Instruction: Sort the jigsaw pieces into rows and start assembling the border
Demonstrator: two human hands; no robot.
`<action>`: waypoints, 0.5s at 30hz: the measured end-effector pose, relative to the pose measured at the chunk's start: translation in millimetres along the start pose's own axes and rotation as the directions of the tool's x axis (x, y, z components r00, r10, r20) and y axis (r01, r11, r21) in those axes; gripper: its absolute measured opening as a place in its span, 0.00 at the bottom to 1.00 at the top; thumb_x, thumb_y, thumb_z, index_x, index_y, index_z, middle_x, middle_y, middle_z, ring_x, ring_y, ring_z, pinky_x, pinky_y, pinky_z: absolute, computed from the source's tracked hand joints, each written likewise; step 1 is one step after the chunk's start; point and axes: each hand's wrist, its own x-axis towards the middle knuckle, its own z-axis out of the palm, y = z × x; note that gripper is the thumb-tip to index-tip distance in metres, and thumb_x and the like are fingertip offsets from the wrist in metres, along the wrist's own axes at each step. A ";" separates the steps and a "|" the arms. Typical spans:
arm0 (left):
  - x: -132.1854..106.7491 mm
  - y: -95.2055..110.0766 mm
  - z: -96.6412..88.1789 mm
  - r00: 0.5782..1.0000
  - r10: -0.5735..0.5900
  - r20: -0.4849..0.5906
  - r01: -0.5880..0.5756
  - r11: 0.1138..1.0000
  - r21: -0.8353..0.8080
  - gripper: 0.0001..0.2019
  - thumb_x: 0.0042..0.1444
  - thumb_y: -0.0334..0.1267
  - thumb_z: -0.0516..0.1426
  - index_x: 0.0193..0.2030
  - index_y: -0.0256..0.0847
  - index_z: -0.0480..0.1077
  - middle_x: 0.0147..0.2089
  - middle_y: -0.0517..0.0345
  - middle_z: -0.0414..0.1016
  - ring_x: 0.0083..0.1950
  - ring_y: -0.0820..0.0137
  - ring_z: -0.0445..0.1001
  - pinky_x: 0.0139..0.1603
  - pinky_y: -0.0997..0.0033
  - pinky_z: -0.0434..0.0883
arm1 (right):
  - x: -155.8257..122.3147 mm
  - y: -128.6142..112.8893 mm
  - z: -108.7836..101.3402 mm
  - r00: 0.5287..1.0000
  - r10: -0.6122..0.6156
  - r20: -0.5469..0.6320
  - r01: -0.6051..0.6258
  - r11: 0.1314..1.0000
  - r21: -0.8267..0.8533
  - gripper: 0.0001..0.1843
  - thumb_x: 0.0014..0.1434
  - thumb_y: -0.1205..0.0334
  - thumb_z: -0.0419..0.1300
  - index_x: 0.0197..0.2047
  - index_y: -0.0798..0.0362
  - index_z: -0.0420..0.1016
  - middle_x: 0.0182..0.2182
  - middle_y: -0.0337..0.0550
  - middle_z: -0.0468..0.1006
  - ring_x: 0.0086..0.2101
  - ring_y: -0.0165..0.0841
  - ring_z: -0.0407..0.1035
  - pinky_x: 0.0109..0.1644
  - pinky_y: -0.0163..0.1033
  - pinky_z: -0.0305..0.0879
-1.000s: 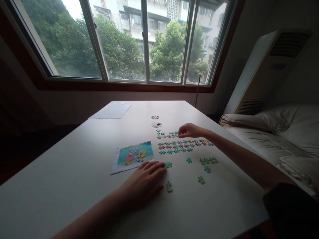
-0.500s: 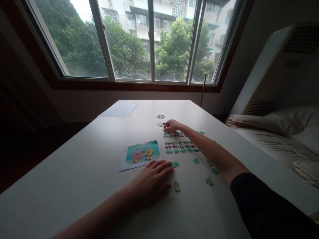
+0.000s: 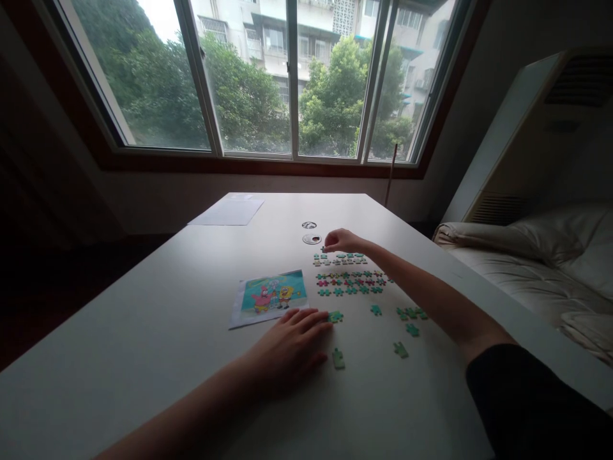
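My left hand (image 3: 287, 348) lies flat on the white table (image 3: 143, 345), fingers stretched out, their tips touching a green puzzle piece (image 3: 335, 316) below the cartoon reference picture (image 3: 271, 297). My right hand (image 3: 342, 241) is reached far forward above the rows of sorted puzzle pieces (image 3: 347, 281), pinching a small puzzle piece (image 3: 324, 248) just over the table. Another green piece (image 3: 338, 359) lies to the right of my left hand.
Loose green pieces (image 3: 407, 319) are scattered at the right under my forearm. Two round cable grommets (image 3: 311, 238) sit beyond the rows. A sheet of paper (image 3: 226, 211) lies at the far left. A bed with pillows (image 3: 527, 249) stands right of the table.
My right hand swept left across the far row of pieces, then rose slightly with a small piece pinched in its fingers. The left hand stayed flat in place.
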 end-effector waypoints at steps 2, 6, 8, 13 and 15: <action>0.0 -0.3 0.1 1.000 0.002 -0.005 -0.002 1.000 -0.001 0.19 0.61 0.43 0.46 0.58 0.44 0.56 0.60 0.51 0.59 0.60 0.58 0.56 0.58 0.53 0.56 | -32.6 4.7 -9.5 0.999 -0.036 0.035 0.035 0.999 0.040 0.16 0.47 0.55 0.62 0.36 0.58 0.72 0.29 0.42 0.75 0.29 0.26 0.66 0.31 0.30 0.61; 0.4 -0.1 0.4 1.000 0.007 -0.022 -0.007 1.000 -0.007 0.19 0.60 0.43 0.47 0.58 0.44 0.56 0.60 0.51 0.59 0.59 0.58 0.57 0.58 0.53 0.57 | -114.7 14.3 -35.5 0.943 -0.087 0.320 0.033 0.985 0.171 0.21 0.48 0.51 0.61 0.40 0.58 0.71 0.26 0.40 0.73 0.26 0.26 0.64 0.29 0.31 0.60; 0.9 0.2 0.7 1.000 -0.002 -0.021 0.002 1.000 -0.005 0.20 0.61 0.43 0.47 0.59 0.44 0.55 0.60 0.51 0.59 0.60 0.58 0.57 0.58 0.53 0.57 | -155.1 18.5 -47.9 0.886 -0.044 0.462 -0.025 0.990 0.142 0.22 0.49 0.50 0.60 0.44 0.56 0.71 0.26 0.39 0.72 0.26 0.26 0.64 0.30 0.32 0.59; 2.2 1.1 0.8 1.000 -0.004 -0.013 0.004 1.000 0.005 0.21 0.61 0.43 0.46 0.60 0.44 0.53 0.61 0.52 0.59 0.60 0.59 0.56 0.58 0.53 0.56 | -221.3 29.5 -58.1 0.889 0.110 0.444 -0.154 0.986 0.064 0.19 0.50 0.49 0.58 0.38 0.54 0.73 0.30 0.44 0.73 0.31 0.32 0.66 0.33 0.34 0.61; 2.6 1.5 0.8 1.000 -0.001 -0.015 0.001 1.000 0.009 0.20 0.61 0.43 0.46 0.60 0.44 0.54 0.60 0.52 0.59 0.60 0.59 0.56 0.58 0.54 0.56 | -231.7 33.2 -54.2 0.903 0.129 0.409 -0.175 0.982 0.076 0.17 0.49 0.49 0.58 0.35 0.54 0.72 0.30 0.43 0.73 0.31 0.32 0.66 0.33 0.35 0.61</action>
